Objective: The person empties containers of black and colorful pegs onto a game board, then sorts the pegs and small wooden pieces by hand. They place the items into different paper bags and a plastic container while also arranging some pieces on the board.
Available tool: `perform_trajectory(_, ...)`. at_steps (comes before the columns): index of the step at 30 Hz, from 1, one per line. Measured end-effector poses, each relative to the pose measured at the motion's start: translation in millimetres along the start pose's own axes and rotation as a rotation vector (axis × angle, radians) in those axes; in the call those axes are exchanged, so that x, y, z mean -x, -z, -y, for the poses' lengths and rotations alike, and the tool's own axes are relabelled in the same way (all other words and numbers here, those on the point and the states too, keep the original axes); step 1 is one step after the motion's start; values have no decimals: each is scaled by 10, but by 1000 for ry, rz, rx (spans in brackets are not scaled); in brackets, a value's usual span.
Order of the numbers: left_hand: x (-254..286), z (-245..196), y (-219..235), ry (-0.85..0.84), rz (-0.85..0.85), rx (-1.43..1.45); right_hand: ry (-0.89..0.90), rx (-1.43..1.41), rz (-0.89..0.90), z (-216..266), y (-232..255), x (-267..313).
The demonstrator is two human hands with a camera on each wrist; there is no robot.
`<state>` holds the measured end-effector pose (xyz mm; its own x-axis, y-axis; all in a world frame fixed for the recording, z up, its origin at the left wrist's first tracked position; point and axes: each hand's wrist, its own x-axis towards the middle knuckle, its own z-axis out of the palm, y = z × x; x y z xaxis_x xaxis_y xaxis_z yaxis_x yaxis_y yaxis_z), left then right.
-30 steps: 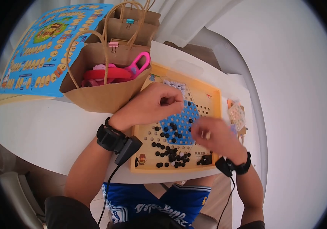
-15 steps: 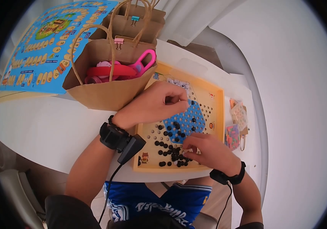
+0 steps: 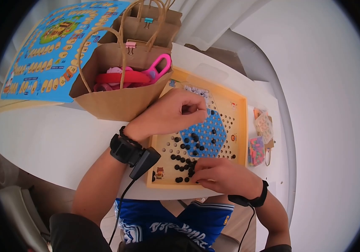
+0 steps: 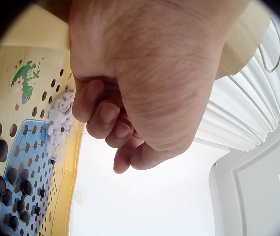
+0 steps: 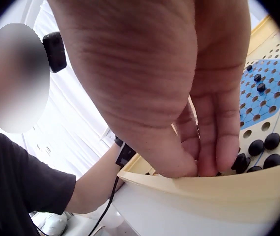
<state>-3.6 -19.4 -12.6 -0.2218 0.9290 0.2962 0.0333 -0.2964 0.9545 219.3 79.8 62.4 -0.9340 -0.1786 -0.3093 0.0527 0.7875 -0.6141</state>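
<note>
A wooden game board [image 3: 242,122] with rows of holes and a blue hexagon [image 3: 215,126] lies on the table. Over its far left part hovers my left hand [image 3: 178,111], fingers curled and thumb by the index finger; nothing shows between them in the left wrist view. White pieces [image 4: 58,120] lie heaped just beyond it. My right hand [image 3: 228,176] reaches down at the near edge, straight fingers among black round pieces [image 3: 182,166]. The board's rim hides those fingertips in the right wrist view, so I cannot tell whether they pinch a piece. Other black pieces [image 4: 14,189] are scattered over the blue hexagon.
A paper bag [image 3: 117,105] with pink and red toys stands left of the board, another bag [image 3: 163,31] behind it. A blue game sheet [image 3: 41,63] leans at the far left. Right of the board are a box of colourful pieces [image 3: 255,151] and small packets [image 3: 264,128].
My right hand has moved from above the board's right side down and left to the black pieces at the near edge. My left hand keeps its pose over the board.
</note>
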Motion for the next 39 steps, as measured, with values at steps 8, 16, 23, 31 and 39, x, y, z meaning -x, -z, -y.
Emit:
perform_trajectory(8, -4, -16, 3, -8, 1, -7, 30, 143, 25, -29, -105, -44)
perform_trajectory(16, -11, 2, -5, 5, 0, 16, -91, 438, -63, -4, -105, -36)
perform_trajectory(23, -17, 5, 4, -10, 0, -15, -100, 479, -214, -206, -115, -68)
perform_trajectory(31, -8, -8, 7, -44, -7, -48, -243, -83, -307, -388, 406, -116)
perform_trajectory(39, -21, 38, -4, 13, 5, 6, -143, -540, -648, -688, 631, -497)
